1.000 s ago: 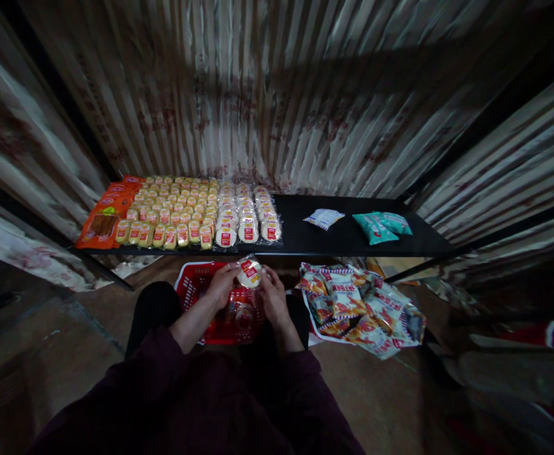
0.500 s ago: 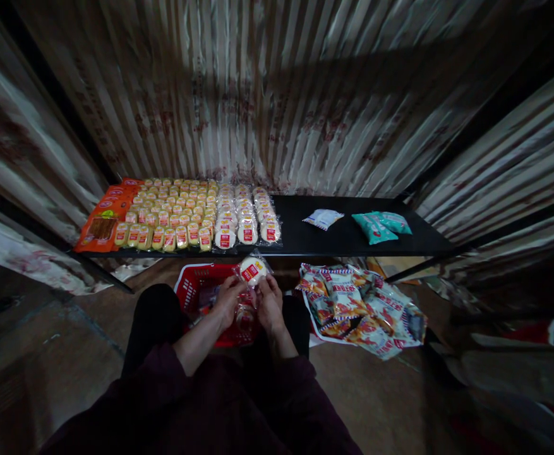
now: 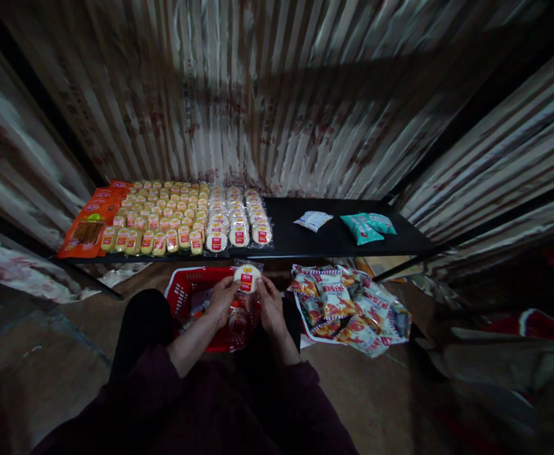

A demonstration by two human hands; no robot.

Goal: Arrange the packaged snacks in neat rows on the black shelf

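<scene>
Both my hands hold one round white wrapped cake [image 3: 247, 277] with a red label, above a red basket [image 3: 185, 292]. My left hand [image 3: 223, 298] grips its left edge, and my right hand [image 3: 270, 304] grips its right edge. Just beyond, a low black shelf [image 3: 324, 241] carries rows of the same white cakes [image 3: 237, 218], with rows of yellow wrapped snacks [image 3: 163, 218] to their left. More wrapped items lie in the basket under my hands.
Orange packets [image 3: 91, 218] lie at the shelf's left end. A white packet [image 3: 311, 220] and two teal packets [image 3: 368, 226] sit on its right half. A large printed bag of snacks [image 3: 347, 303] lies on the floor right of the basket. Corrugated walls enclose the shelf.
The cake has turned in my hands so its label faces up and squarer. The view has shifted slightly right and down.
</scene>
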